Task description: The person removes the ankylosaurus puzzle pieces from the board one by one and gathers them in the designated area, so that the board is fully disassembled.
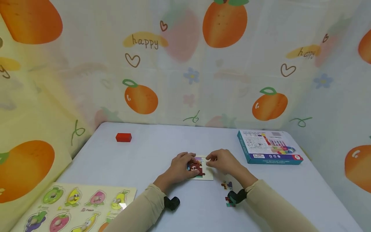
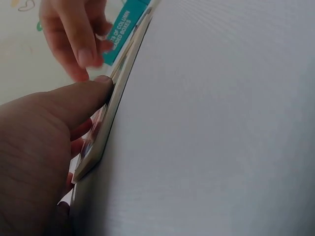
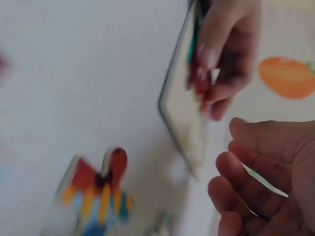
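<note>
A small cream puzzle board (image 1: 209,175) lies mid-table, partly filled with red-brown jigsaw pieces (image 1: 197,167). My left hand (image 1: 183,166) rests on its left side, thumb along the near part and fingers on the far part, touching the pieces. The left wrist view shows the thumb (image 2: 81,101) lying on the board near its edge. My right hand (image 1: 223,161) hovers at the board's right edge, fingers loosely bent. Between its thumb and fingertips (image 3: 229,162) I see nothing held. Loose jigsaw pieces (image 1: 227,185) (image 3: 101,201) lie nearer me, below the right hand.
A teal-sided game box (image 1: 269,147) lies at the back right. Far left stands a red block (image 1: 123,137). A fruit picture board (image 1: 81,206) covers the near left corner. Another loose piece (image 1: 230,201) lies by the right wrist's black camera (image 1: 237,196).
</note>
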A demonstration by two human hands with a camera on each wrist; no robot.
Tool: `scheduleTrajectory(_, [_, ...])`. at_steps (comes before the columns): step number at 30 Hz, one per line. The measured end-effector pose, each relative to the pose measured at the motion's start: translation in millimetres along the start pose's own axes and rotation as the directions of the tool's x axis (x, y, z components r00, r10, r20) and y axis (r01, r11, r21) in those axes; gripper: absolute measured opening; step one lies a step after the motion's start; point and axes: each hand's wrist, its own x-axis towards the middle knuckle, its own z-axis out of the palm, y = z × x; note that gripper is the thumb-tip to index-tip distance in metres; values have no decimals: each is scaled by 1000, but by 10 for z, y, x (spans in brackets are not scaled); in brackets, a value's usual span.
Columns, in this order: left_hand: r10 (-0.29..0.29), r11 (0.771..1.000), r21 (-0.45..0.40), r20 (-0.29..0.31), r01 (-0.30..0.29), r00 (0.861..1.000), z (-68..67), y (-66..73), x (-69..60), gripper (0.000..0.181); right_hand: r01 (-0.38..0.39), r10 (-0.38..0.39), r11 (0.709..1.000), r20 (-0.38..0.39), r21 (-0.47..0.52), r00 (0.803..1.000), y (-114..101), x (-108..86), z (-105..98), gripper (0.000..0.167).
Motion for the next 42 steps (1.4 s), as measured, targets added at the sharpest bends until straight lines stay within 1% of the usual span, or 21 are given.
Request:
scheduleTrajectory(2, [2,1000,-4,0,-2,1000,22,0,8,36,-22,22,1000,-15,13,1000,28,102,61,19])
scheduleTrajectory(4, [0,1000,-3,2,0,1000,38,-9,12,36,-30,31,999,-25,20,999,63,164,112,18])
scheduleTrajectory(6, [-8,1000,-7,5,8,1000,40,-10,9,35,-24,24,1000,-33,21,999,94,202,152,18])
scheduleTrajectory(10, [-30,1000,-4,9,30,1000,45,-30,8,34,-12,13,1000,-37,24,999,125,243,199,15])
scheduleTrajectory(12, [-30,1000,-2,3,30,1000,44,-41,5,33,-6,6,1000,-43,16,999,123,260,215,12])
scheduleTrajectory(18, [-11,1000,-9,-15,11,1000,32,-32,-2,32,10,-11,1000,-62,-24,998,114,305,236,6])
scheduleTrajectory(22, [3,1000,-22,-24,-3,1000,34,-29,-7,31,13,-17,998,-63,-55,998,116,328,261,4])
scheduleTrajectory(30, [-6,999,-33,-16,6,1000,39,-7,-5,29,41,-51,989,-63,-144,997,76,350,252,7])
scheduleTrajectory(36, [-8,1000,-25,-17,8,1000,49,-8,-3,25,23,-31,987,-50,-158,998,14,339,184,8])
scheduleTrajectory(42, [-5,1000,13,-19,5,1000,41,-31,-1,23,38,-48,985,-55,-167,997,-25,340,150,8])
